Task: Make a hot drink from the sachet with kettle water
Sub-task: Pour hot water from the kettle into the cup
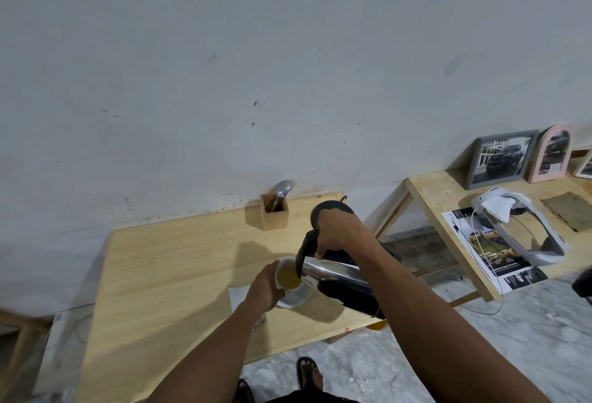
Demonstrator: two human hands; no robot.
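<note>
A steel kettle with a black handle is tilted to the left, its spout over a white cup. My right hand grips the kettle's black handle from above. The cup holds yellow-brown liquid and stands on a white saucer. My left hand wraps the cup's left side. The kettle's round black base sits on the table behind my right hand. I see no sachet.
A wooden holder with a spoon and fork stands at the back of the wooden table. A white sheet lies under my left wrist. A second table on the right carries picture frames, a headset and a leaflet.
</note>
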